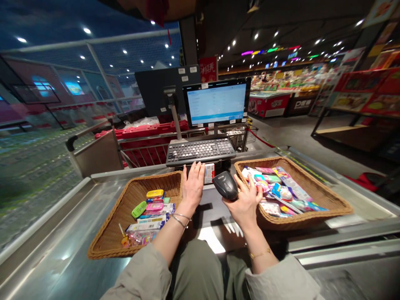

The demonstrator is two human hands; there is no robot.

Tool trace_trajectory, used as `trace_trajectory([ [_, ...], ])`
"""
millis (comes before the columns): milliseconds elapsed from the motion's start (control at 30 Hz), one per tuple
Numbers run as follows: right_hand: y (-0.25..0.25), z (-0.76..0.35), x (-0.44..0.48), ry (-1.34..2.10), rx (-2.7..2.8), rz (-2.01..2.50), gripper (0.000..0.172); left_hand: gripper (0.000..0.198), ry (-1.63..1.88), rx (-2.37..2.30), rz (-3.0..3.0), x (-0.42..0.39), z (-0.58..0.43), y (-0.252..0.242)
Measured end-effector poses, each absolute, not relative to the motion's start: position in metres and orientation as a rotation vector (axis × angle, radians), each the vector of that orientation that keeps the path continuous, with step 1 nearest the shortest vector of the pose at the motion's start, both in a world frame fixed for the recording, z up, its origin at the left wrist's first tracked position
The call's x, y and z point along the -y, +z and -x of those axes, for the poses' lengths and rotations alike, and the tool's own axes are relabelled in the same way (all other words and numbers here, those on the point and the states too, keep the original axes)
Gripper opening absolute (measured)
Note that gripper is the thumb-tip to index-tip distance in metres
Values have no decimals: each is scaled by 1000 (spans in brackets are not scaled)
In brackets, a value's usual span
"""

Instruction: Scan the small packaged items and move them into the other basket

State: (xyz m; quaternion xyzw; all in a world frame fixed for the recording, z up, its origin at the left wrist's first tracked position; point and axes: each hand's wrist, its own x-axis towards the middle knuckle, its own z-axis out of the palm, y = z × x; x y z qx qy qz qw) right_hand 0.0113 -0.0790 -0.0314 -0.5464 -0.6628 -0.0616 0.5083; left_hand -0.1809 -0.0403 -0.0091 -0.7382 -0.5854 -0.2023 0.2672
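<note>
My right hand [245,202] is closed around a black handheld barcode scanner [225,184], its head pointing left toward a small red and white packet [209,173]. My left hand [193,183] holds that packet upright by its side, just below the black keyboard [200,151]. A wicker basket [109,233] at my left holds several small colourful packets. Another wicker basket [325,196] at my right is filled with several more packets.
A lit monitor [217,103] stands behind the keyboard on the steel checkout counter [62,262]. Red shopping baskets [146,131] and a wire cart [240,135] sit beyond it. Shop shelves [359,96] and an aisle lie at the right.
</note>
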Motion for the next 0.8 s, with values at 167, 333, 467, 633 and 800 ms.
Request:
trace_trajectory([
  [167,-33,-9,79,-144,1599,1315,13,59,-571,1572,1997,41,180,-10],
  [333,-33,-10,79,-150,1609,1314,15,58,-599,1563,1999,41,179,-11],
  [467,-32,-11,79,-148,1614,1310,18,59,-615,1571,2001,41,180,-12],
  [633,-33,-12,80,-141,1619,1308,20,59,-605,1581,2010,41,181,-12],
  [800,-33,-12,80,-134,1625,1301,19,60,-605,1572,1996,41,180,-11],
])
